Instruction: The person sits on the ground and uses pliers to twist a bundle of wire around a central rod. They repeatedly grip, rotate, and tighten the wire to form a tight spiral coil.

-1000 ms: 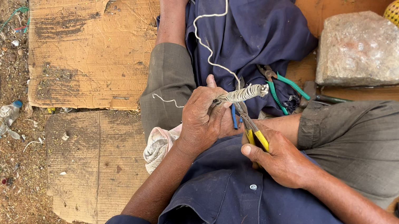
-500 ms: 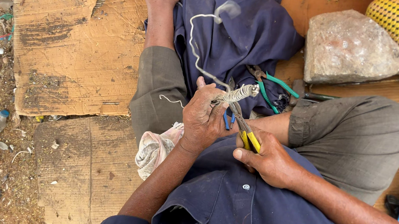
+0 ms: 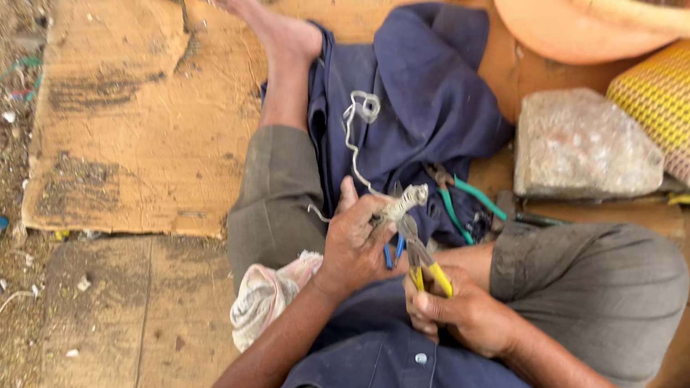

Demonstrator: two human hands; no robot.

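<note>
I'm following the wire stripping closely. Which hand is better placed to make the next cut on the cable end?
Probably the right hand: it grips the yellow-handled pliers, whose tip meets the cable end. The left hand holds that cable.

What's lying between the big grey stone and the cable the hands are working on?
In the head view, green-handled pliers lie on the dark blue cloth between the grey stone and the cable.
</note>
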